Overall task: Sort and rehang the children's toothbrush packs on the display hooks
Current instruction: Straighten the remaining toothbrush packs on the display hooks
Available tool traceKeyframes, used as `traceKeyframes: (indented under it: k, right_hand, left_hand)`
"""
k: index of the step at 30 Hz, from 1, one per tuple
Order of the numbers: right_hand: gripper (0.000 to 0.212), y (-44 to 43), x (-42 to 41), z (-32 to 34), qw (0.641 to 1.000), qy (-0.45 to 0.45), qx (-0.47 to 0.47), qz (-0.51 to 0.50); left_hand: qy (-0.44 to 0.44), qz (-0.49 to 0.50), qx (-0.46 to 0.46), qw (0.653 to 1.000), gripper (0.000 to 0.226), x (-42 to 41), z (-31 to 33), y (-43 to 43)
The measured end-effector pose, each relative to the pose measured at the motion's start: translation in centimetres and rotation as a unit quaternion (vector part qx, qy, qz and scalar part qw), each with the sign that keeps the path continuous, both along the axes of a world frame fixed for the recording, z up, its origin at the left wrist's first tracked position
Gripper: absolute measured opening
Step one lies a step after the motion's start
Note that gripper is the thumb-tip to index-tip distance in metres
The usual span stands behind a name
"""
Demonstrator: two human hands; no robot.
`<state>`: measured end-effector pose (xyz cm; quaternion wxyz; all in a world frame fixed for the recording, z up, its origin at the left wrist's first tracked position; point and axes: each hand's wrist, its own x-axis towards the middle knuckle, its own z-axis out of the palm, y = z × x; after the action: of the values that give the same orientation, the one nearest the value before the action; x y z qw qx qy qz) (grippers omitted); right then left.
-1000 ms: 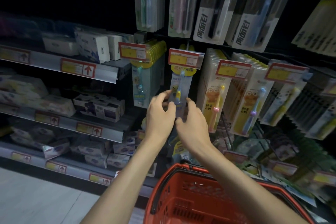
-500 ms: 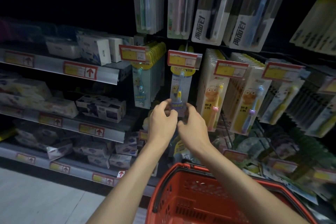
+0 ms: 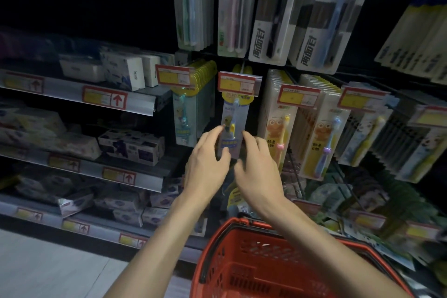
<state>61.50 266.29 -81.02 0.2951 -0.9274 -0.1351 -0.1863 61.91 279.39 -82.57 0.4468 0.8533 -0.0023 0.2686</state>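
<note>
Toothbrush pack [image 3: 233, 126] is reached across the red slotted plastic basket [image 3: 242, 271]; its lower left edge is lightly pinched by the left hand [image 3: 208, 169], its right edge merely touched by straighter fingers of the right hand [image 3: 260, 174]. Both grips have been loosened since a moment ago, so hanging is judged nearly done. Flat, glossy and clear-fronted, it is hung beneath a price tag [image 3: 239, 83], beside stiff orange packs [image 3: 275, 128].

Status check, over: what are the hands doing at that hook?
Left hand pinches pack low on its left edge. Right hand at its right edge, grip blurred. Pack upright under price tag. Nothing in the way seen; basket below.
</note>
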Motion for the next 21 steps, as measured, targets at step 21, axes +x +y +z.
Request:
traceKeyframes:
  k: [21]
  right_hand:
    - [0.075, 0.6, 1.4, 2.4, 0.998, 0.032, -0.055, 0.02]
  left_hand:
    - [0.011, -0.003, 0.18, 0.984, 0.065, 0.0, -0.1, 0.6]
